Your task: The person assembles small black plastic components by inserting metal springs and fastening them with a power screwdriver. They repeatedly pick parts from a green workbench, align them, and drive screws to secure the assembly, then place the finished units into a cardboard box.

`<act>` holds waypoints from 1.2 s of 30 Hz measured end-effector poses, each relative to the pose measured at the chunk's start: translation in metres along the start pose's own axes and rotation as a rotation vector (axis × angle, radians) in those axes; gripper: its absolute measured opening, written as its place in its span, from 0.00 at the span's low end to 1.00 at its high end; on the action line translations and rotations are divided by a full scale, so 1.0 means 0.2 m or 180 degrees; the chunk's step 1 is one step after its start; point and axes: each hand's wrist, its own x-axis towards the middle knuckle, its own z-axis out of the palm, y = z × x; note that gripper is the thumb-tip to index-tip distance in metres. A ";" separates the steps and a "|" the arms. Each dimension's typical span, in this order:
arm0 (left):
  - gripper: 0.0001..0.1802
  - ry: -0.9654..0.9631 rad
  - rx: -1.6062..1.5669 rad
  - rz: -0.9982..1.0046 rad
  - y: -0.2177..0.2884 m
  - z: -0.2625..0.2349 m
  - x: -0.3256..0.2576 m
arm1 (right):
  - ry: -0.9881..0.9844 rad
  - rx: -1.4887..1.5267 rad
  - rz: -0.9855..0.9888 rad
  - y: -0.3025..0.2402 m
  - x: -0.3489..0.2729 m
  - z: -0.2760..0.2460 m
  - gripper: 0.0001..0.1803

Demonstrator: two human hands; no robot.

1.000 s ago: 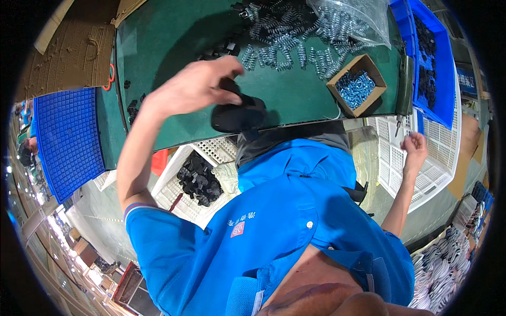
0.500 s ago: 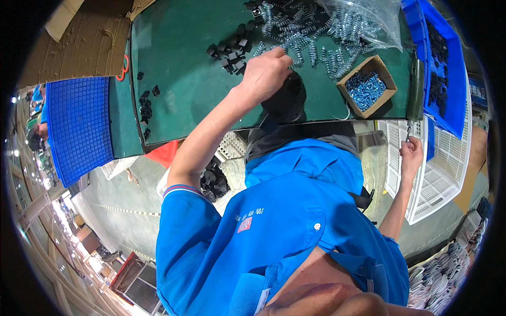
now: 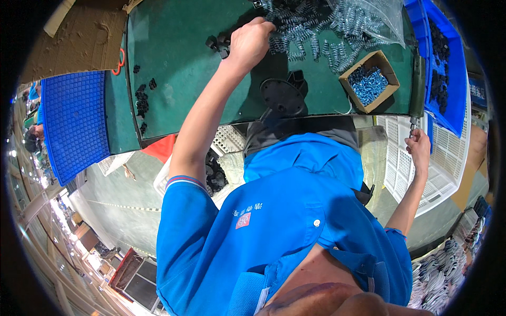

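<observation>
Head view: small black blocks (image 3: 212, 42) are lying beyond and left of the round black part (image 3: 280, 96). Beside them, the left hand (image 3: 251, 45) is bending its fingers toward the springs (image 3: 298, 39), any grip hidden. The part is resting bodyward and rightward of this nearer hand, long axis slanting away rightward. Right of it, a screw box (image 3: 386, 95) is standing; farther right, the right hand (image 3: 418, 147) is curling at a green tool's (image 3: 417, 87) tip, hold unclear.

Factory-type wkshp: green bench (image 3: 179, 63) w/ loose springs (image 3: 337, 57), screws (image 3: 367, 86), blue pts bin (image 3: 457, 102).
</observation>
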 end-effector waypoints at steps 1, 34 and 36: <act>0.09 0.0036 0.0041 0.0204 -0.02 0.03 0.02 | 0.0022 0.0138 0.0011 0.01 0.00 0.00 0.11; 0.10 0.0034 -0.1208 -0.0446 0.37 0.00 -0.34 | 0.0596 -0.1322 -0.3489 -2.09 0.46 1.13 0.19; 0.10 0.0113 -0.1209 -0.0433 0.38 0.00 -0.36 | 0.0486 -0.1405 -0.3430 -2.11 0.46 1.13 0.20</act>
